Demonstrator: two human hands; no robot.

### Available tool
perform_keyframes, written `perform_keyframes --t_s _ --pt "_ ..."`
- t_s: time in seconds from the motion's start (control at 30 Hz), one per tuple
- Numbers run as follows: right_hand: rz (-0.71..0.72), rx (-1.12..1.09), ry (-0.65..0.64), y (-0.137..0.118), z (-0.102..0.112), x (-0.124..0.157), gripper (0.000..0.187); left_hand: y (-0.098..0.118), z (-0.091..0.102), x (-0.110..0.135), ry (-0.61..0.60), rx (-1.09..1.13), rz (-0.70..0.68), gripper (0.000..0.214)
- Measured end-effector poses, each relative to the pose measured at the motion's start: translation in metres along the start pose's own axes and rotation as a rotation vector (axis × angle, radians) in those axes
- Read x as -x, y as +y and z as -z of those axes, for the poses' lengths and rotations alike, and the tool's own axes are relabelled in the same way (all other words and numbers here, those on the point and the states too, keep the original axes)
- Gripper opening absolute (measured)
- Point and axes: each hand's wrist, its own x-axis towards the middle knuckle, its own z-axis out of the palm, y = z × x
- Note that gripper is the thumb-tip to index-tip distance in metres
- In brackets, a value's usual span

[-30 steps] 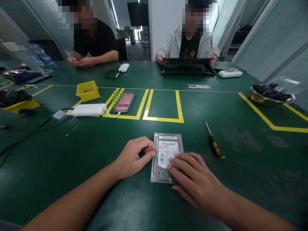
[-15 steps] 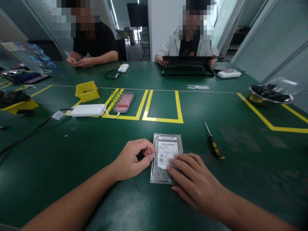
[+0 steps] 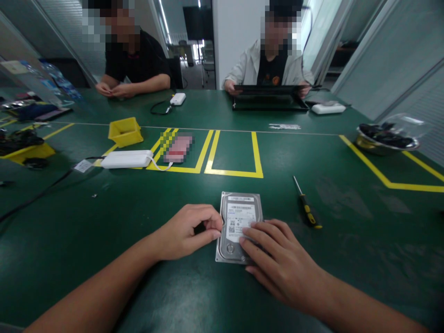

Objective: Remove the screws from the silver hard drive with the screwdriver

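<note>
A silver hard drive (image 3: 226, 249) with a white printed label lies flat on the green table in front of me. My right hand (image 3: 277, 259) holds it at the lower right: two fingers rest over the label and the thumb is by the near edge. At the drive's left edge, the thumb and curled fingers of my left hand (image 3: 189, 231) come together in a loose pinch. Whatever may be between those fingertips is too small to make out. To the right of the drive lies a black and yellow screwdriver (image 3: 308, 210), its tip pointing away from me.
Beyond the drive are yellow tape outlines (image 3: 236, 173), a pink phone (image 3: 178, 149), a white power bank (image 3: 127, 159) and a yellow bin (image 3: 125, 132). A metal bowl (image 3: 385, 144) of dark parts stands right. Across the table sit two people, one holding a black panel (image 3: 270, 99).
My left fingertips have shifted slightly, with thumb and forefinger a little farther apart at the drive's edge. My right hand remains on the drive. The view has moved marginally.
</note>
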Motion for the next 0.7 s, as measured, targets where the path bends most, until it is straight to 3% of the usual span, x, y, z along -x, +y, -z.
perform_keyframes --t_s 0.27,0.7 --pt "-0.009 0.012 -0.003 -0.0003 -0.0007 0.0008 0.034 0.0047 0.0026 -0.0007 -0.138 0.078 -0.026 0.008" --pt "-0.037 0.024 -0.017 0.0043 -0.0016 0.0020 0.034 -0.0015 -0.0014 -0.0030 -0.213 0.090 -0.025 0.004"
